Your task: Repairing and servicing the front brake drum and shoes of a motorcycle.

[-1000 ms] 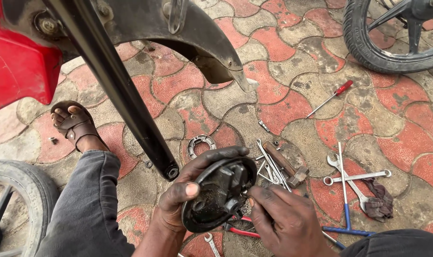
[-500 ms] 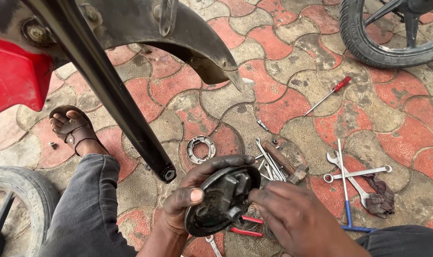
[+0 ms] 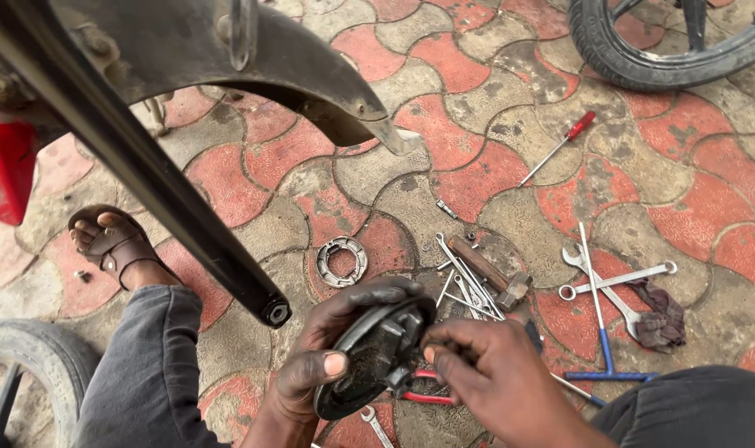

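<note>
While the left hand (image 3: 332,353) grips the brake plate (image 3: 369,361) rim, the right hand (image 3: 485,373) pinches its edge.

**Around my paving-stone workshop**

A red-handled screwdriver (image 3: 560,148) lay apart from the rest. Crossed spanners (image 3: 614,282) rested beside a dark rag (image 3: 657,319), over a blue T-handled wrench (image 3: 601,332). A hammer (image 3: 487,270) sat among loose thin tools, near a ring of brake shoes (image 3: 342,261). A tyre (image 3: 659,58) stood at the far corner.
</note>
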